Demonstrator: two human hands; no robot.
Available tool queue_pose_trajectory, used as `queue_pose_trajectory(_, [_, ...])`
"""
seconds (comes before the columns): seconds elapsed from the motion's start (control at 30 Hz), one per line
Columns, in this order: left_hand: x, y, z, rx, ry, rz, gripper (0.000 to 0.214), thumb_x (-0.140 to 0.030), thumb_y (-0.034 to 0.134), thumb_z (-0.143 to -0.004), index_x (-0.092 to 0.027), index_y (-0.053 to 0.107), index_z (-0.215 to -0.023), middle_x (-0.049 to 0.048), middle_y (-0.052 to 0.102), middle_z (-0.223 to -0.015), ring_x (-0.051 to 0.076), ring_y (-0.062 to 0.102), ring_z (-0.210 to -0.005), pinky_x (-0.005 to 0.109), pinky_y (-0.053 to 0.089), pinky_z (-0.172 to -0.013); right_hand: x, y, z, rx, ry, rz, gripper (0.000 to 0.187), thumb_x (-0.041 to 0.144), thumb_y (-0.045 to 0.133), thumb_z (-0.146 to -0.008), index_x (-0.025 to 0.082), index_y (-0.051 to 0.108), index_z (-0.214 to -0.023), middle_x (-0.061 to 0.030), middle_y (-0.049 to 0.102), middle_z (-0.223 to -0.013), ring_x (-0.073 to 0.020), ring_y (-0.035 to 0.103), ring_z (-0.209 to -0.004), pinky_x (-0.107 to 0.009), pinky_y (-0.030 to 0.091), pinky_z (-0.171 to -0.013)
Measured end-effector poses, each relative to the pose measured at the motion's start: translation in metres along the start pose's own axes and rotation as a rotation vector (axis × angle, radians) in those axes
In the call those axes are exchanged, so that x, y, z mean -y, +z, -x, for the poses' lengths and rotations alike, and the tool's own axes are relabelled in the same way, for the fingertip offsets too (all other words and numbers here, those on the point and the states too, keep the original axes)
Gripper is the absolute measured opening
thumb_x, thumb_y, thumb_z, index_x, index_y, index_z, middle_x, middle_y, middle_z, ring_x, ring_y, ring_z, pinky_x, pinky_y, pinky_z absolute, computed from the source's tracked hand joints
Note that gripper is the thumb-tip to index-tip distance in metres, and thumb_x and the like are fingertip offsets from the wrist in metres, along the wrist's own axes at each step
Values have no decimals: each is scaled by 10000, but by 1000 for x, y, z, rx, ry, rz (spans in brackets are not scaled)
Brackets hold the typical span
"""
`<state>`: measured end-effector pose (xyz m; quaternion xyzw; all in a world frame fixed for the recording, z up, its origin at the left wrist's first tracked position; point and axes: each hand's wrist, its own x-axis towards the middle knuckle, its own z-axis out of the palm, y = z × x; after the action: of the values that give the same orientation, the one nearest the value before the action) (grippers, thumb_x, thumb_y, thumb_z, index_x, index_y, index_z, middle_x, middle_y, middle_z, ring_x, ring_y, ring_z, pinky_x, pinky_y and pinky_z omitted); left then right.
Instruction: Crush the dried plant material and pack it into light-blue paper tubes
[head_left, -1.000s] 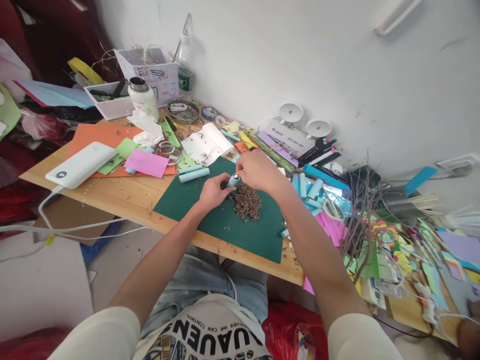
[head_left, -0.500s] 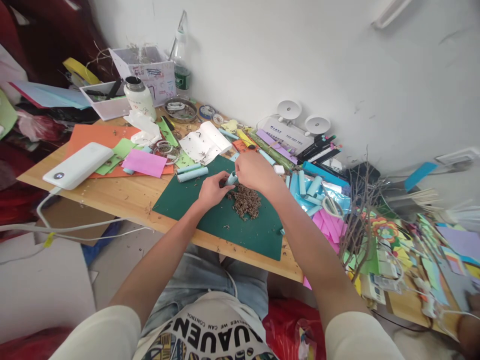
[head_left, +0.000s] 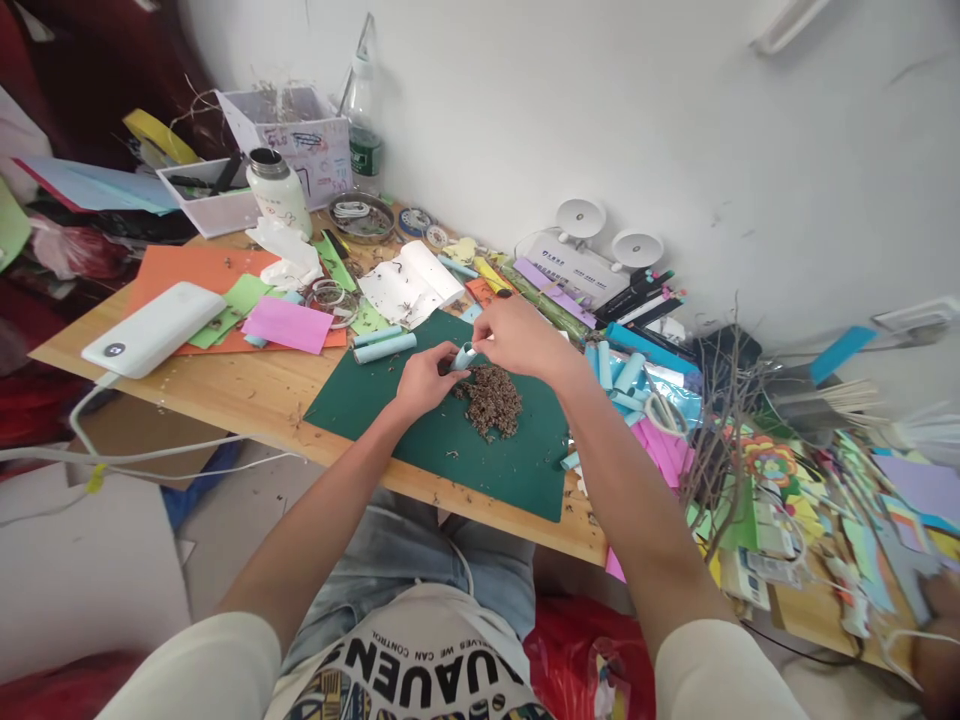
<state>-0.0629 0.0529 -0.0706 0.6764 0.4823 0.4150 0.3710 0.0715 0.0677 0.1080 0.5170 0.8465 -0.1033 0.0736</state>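
My left hand [head_left: 429, 380] is closed around a small light-blue paper tube [head_left: 462, 357], its open end tilted up and to the right. My right hand [head_left: 517, 340] is at the mouth of this tube, fingertips pinched together. A small white bit shows between those fingertips and the tube, too small to name. Just below both hands, a heap of brown dried plant bits [head_left: 491, 402] rests on a dark green cutting mat [head_left: 442, 450]. Two more rolled blue tubes [head_left: 384, 347] lie on the mat's left part.
Left on the wooden desk are a white power bank [head_left: 154, 330], a pink paper [head_left: 289, 324] and an open white bottle [head_left: 277, 190]. More blue tubes [head_left: 628, 373], scissors [head_left: 666, 412] and dry twigs [head_left: 724, 430] are at the right. A paper roll [head_left: 412, 285] lies behind the mat.
My right hand has shifted slightly right and down at the tube's mouth, and a white bit now shows there. My left hand holds the tube in the same place.
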Motion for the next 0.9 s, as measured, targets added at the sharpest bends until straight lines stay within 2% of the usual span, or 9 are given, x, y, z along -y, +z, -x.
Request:
queue_pose_trajectory(0.13, [0, 0, 1, 6, 15, 12, 186, -278, 736, -778, -222, 668, -942, -15, 735, -856, 168, 654, -774, 263, 463, -703, 2, -2, 0, 9, 15, 31, 192, 95, 580, -828, 134, 763, -789, -118, 740, -816, -193, 618, -762, -296, 404, -662])
queue_pose_trajectory(0.27, [1, 1, 0, 1, 11, -25, 166, -290, 733, -787, -223, 672, -927, -17, 735, -844, 162, 637, -737, 261, 438, -665, 6, -3, -2, -10, 61, 111, 198, 69, 576, -817, 111, 760, -877, -145, 728, -844, -212, 630, -758, -308, 402, -640])
queue_pose_trajectory(0.5, [2, 2, 0, -3, 9, -29, 168, -301, 722, -795, -223, 673, -935, -13, 730, -852, 166, 634, -752, 268, 453, -687, 6, 2, -1, -12, 100, 128, 207, 90, 562, -845, 112, 757, -910, -166, 730, -907, -241, 646, -829, -326, 442, -700])
queue_pose_trajectory(0.63, [1, 1, 0, -4, 5, -26, 155, -296, 721, -788, -218, 669, -911, -15, 728, -847, 161, 626, -742, 264, 444, -680, 7, 6, 1, -34, 66, 80, 218, 125, 548, -877, 126, 763, -911, -150, 740, -901, -224, 636, -825, -311, 432, -701])
queue_pose_trajectory(0.9, [0, 0, 0, 2, 9, -13, 156, -292, 723, -788, -216, 665, -912, -17, 729, -834, 157, 630, -732, 260, 438, -677, 1, 3, -1, 7, 3, 4, 215, 89, 556, -829, 142, 761, -793, -120, 746, -847, -198, 617, -784, -299, 405, -674])
